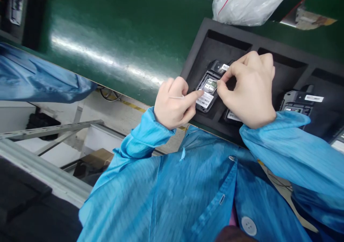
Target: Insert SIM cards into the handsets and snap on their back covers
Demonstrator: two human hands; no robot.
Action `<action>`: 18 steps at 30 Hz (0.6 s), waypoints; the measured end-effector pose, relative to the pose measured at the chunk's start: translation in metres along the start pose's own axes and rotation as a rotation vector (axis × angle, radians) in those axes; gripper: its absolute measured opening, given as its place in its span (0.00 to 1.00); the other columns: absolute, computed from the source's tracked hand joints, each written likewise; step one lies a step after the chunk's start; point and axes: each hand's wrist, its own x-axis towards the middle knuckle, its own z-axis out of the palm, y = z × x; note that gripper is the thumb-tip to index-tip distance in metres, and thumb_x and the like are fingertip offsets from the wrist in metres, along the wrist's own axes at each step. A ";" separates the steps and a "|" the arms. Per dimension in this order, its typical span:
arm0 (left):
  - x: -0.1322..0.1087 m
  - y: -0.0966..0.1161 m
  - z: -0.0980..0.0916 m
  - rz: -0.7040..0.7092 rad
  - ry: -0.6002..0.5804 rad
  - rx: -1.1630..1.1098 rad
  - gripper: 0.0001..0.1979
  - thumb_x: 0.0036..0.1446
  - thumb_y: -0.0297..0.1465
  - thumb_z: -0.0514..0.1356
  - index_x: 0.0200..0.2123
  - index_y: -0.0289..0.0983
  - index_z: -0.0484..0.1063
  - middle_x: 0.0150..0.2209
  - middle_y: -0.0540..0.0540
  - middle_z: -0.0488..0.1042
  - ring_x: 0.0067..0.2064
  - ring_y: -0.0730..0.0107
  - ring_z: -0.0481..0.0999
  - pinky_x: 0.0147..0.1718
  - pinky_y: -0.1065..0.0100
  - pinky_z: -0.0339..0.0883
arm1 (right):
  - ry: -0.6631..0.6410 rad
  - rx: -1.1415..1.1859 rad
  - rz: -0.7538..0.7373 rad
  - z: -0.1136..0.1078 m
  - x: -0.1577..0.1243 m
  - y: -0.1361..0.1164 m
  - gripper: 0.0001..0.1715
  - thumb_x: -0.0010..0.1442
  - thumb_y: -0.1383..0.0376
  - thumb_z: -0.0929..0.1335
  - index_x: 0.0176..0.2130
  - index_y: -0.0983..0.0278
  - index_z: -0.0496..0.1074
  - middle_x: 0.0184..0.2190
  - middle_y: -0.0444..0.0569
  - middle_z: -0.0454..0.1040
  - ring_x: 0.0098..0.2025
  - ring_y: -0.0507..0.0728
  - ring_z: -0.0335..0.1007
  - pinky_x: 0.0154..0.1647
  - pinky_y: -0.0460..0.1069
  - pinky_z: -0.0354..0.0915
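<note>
A black handheld device (206,98) lies in a compartment of the dark foam tray (194,57), its back open, showing metal card slots and a white barcode label. My left hand (176,102) reaches in from the left. Its index fingertip touches the device near the slots, while the other fingers are curled with a thin white strip across them. Above the device's right side, my right hand (248,86) pinches thumb and index finger together at the slots. A small green piece shows beside those fingertips; whatever they grip is mostly hidden.
Similar devices sit to the right in the tray, one (298,102) partly uncovered. A clear plastic bag (249,4) rests behind the tray on the green table (120,30). Another tray (29,16) is far left, near a blue sleeve (40,73). A metal frame (48,170) stands below left.
</note>
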 end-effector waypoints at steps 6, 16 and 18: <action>0.001 0.001 0.003 0.011 -0.044 0.111 0.20 0.58 0.33 0.55 0.53 0.45 0.75 0.34 0.43 0.63 0.35 0.62 0.60 0.33 0.62 0.51 | 0.012 -0.036 -0.037 0.000 -0.004 0.001 0.08 0.60 0.62 0.69 0.32 0.65 0.69 0.40 0.56 0.69 0.47 0.65 0.61 0.44 0.60 0.62; 0.000 0.002 0.005 0.006 -0.066 0.114 0.21 0.58 0.33 0.54 0.55 0.47 0.74 0.35 0.44 0.61 0.36 0.61 0.61 0.35 0.62 0.51 | -0.054 -0.060 -0.022 -0.005 -0.002 0.001 0.07 0.61 0.63 0.67 0.35 0.65 0.67 0.42 0.57 0.68 0.50 0.68 0.63 0.46 0.61 0.62; 0.002 0.002 0.004 0.007 -0.080 0.126 0.22 0.58 0.33 0.55 0.55 0.47 0.73 0.35 0.44 0.62 0.36 0.61 0.61 0.35 0.62 0.51 | -0.048 -0.042 -0.017 -0.009 -0.003 0.001 0.08 0.61 0.63 0.67 0.38 0.66 0.68 0.43 0.57 0.68 0.50 0.67 0.63 0.48 0.61 0.62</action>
